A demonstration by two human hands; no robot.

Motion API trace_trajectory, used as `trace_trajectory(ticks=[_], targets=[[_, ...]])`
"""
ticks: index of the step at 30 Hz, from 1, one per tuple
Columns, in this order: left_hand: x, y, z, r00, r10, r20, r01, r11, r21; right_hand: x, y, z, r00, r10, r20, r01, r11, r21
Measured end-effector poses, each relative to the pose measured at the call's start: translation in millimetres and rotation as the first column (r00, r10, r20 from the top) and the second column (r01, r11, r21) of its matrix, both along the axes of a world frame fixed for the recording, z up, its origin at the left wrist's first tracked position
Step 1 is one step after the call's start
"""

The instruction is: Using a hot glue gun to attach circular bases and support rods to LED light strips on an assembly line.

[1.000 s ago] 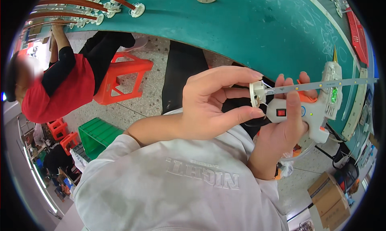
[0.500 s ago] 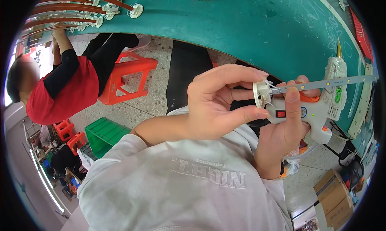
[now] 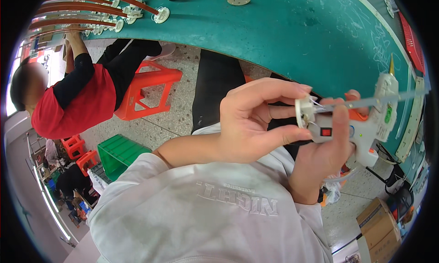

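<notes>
Both hands are raised in front of the chest, just off the near edge of the green-topped workbench (image 3: 274, 29). The left hand (image 3: 251, 121) pinches a small round white plastic disc with thin wires (image 3: 305, 112) between thumb and curled fingers, edge-on, so its face meets the tool. The right hand (image 3: 327, 158) is wrapped tight around the grip of a white hot-glue gun with an orange trigger and a red switch (image 3: 370, 121), a finger lying along the body; a translucent glue stick (image 3: 388, 98) runs out of its back toward the right. The gun's brass-coloured nozzle points away, up toward the bench (I cannot tell whether glue is coming out). Disc and gun body touch, held close together, probably for steadiness. More white discs on reddish-brown cable loops (image 3: 160, 13) lie along the far side of the bench. A flat red plastic tray (image 3: 411, 41) sits at the bench's right end, next to a long pale strip. Below right, on the speckled floor, stand brown cardboard cartons (image 3: 379, 226), printing too small to make out. To the left, a person in a red top (image 3: 73, 107) sits at the bench on an orange plastic stool (image 3: 146, 89); a green plastic crate (image 3: 121, 155) stands near.
</notes>
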State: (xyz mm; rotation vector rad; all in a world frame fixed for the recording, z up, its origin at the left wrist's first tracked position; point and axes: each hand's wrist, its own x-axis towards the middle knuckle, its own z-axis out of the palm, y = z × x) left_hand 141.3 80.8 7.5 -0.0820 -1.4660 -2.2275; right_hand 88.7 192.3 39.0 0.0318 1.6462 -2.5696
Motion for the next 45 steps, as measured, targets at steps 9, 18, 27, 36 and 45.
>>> trace_trajectory(ticks=[9,18,27,36,45], targets=[[2.5,-48.8,7.0,0.988,-0.045,0.148,0.050,0.998,-0.031,-22.0,95.5,-12.8,0.941,0.313,-0.126,-0.266,0.919,0.292],[10.4,-54.3,10.7,0.976,-0.073,0.206,0.091,0.993,-0.079,-5.9,74.8,0.4,0.769,0.619,-0.162,-0.382,0.647,0.659],[14.3,-51.6,14.8,0.980,-0.005,0.201,0.027,0.994,-0.104,-6.8,63.4,-1.8,0.750,0.622,-0.224,-0.289,0.612,0.736],[15.0,-50.0,15.7,0.984,0.021,0.177,0.011,0.983,-0.181,-5.3,62.2,0.3,0.734,0.627,-0.261,-0.250,0.607,0.755],[18.3,-57.8,14.7,0.984,-0.008,0.176,0.063,0.951,-0.304,-7.4,62.9,1.9,0.705,0.659,-0.262,-0.240,0.569,0.787]])
